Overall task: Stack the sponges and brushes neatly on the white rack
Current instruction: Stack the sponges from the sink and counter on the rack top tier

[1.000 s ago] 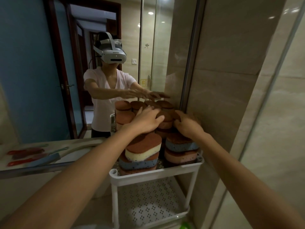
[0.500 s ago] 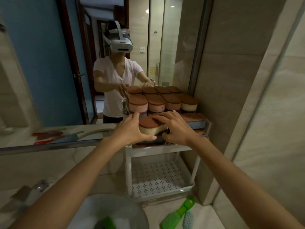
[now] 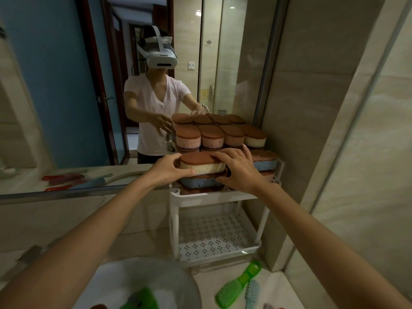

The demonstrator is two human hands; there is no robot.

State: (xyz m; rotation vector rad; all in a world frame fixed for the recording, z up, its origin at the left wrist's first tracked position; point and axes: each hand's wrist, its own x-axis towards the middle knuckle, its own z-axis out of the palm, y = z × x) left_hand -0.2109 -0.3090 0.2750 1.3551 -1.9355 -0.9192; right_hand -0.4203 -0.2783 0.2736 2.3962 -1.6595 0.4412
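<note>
A white two-tier rack (image 3: 214, 198) stands against the mirror and wall. Its top tier holds stacked sponges with brown scrub tops. At the front, a cream sponge (image 3: 201, 162) lies on a blue sponge (image 3: 200, 182). My left hand (image 3: 168, 169) grips the cream sponge's left end, thumb under it. My right hand (image 3: 239, 169) holds its right end, fingers spread over the top. Behind stand several pink and cream sponges (image 3: 211, 137). A blue sponge (image 3: 265, 163) sits at the right. A green brush (image 3: 237, 284) and a pale blue brush (image 3: 252, 292) lie on the counter below.
The rack's perforated lower tier (image 3: 211, 237) holds nothing. A glass bowl (image 3: 142, 284) with green items sits at the bottom centre. The mirror (image 3: 89, 97) reflects me, and red and blue brushes on the counter. A tiled wall (image 3: 334, 130) closes the right side.
My hands came forward from the back sponges to the front cream sponge and now hold both its ends. My view dropped, so the lower tier and the brushes on the counter appear.
</note>
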